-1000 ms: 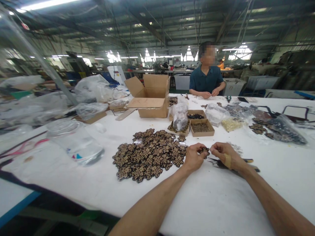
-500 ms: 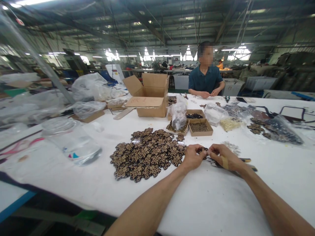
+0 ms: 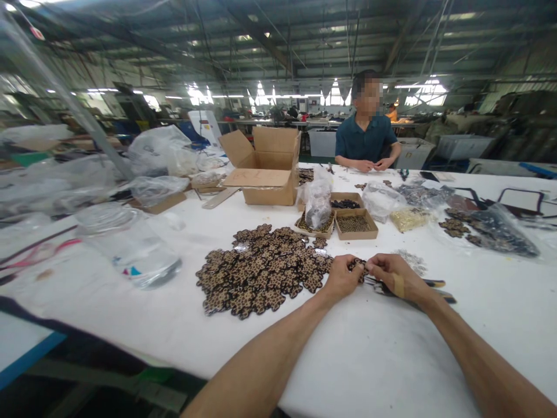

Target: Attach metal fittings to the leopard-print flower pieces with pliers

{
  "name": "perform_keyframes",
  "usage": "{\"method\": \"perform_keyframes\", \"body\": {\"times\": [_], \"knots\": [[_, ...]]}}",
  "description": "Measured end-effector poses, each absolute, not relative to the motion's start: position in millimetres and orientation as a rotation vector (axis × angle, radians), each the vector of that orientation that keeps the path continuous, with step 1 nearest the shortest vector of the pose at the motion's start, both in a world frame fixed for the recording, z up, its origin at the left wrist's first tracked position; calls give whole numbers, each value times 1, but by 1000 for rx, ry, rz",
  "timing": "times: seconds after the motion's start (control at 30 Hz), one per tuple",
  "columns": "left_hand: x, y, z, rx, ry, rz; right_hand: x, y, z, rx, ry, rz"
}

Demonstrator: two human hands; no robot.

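Pinching a leopard-print piece [image 3: 359, 271], left hand [image 3: 341, 280] and right hand [image 3: 395, 277] meet near a cardboard tray [image 3: 358, 235] of small brown bits [image 3: 353, 224].

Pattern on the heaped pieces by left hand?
Leopard print on the heaped pieces: tan with dark spots, black edges. Best seen in the head view.

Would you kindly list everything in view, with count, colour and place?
table: one, white, foreground
leopard-print pieces: many, brown, mostly heaped centrally
cardboard box: one, brown, behind heap
cardboard trays: three, brown, right of box
jar: one, clear, left of heap
plastic bags: several, clear, both sides
pliers: one pair, black-yellow, right foreground
person opposite: one, teal shirt, beyond table
left hand: one, bare, holding piece
right hand: one, bare, beside left
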State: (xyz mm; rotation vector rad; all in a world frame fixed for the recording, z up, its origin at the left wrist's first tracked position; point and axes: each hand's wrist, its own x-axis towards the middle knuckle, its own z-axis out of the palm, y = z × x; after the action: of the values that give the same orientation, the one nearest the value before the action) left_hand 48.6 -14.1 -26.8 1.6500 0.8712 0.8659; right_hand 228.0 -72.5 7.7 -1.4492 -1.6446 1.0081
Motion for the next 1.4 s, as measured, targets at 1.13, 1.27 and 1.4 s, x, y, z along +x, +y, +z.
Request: {"method": "perform_keyframes", "body": {"times": [1.13, 1.27, 1.4], "knots": [[38, -6, -22, 1784, 1070, 1019, 185, -121, 51, -1628, -2581, 610], [39, -7, -19, 1765, 1080, 998, 186, -121, 49, -1613, -2573, 605], [40, -8, -16, 1718, 1084, 991, 187, -121, 47, -1603, -2583, 598]]}}
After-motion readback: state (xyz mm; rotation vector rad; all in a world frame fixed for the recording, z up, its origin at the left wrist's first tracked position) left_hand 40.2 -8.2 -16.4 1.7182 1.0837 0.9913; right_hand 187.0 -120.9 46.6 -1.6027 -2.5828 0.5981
